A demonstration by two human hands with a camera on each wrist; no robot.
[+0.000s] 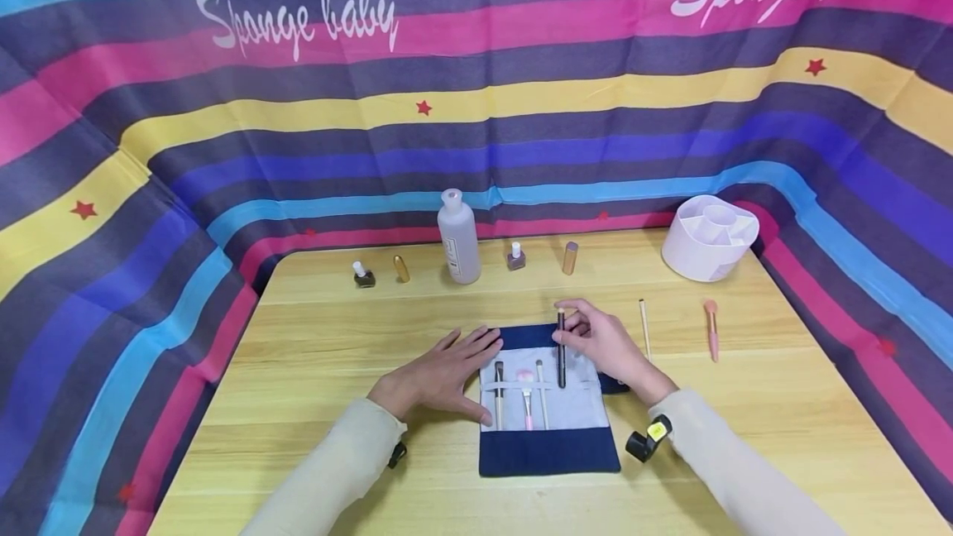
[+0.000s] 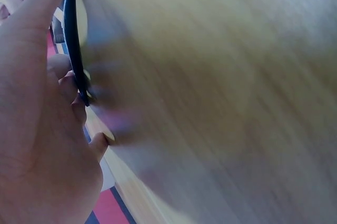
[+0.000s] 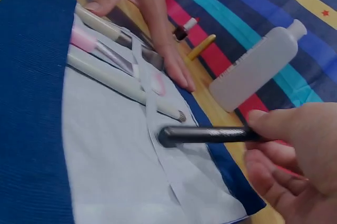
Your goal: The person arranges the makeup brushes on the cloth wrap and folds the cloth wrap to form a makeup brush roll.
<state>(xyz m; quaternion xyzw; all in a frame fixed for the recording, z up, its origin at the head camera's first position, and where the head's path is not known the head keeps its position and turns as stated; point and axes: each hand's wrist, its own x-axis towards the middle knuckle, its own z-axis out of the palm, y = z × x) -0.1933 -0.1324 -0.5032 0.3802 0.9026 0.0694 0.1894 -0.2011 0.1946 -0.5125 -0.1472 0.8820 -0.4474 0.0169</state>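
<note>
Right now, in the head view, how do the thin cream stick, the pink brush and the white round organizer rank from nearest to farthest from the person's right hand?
Measured from the right hand, which pinches a dark brush:
1. Thin cream stick, lying just beyond the hand's outer side.
2. Pink brush, farther out on the same side of the table.
3. White round organizer, at the table's far right corner.

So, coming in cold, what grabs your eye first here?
The blue and grey brush roll lying open mid-table, with the right hand pinching a black brush that pokes through its band. The left hand lies flat at the roll's left edge. Behind them stands a white bottle, and a white organizer sits far right.
</note>
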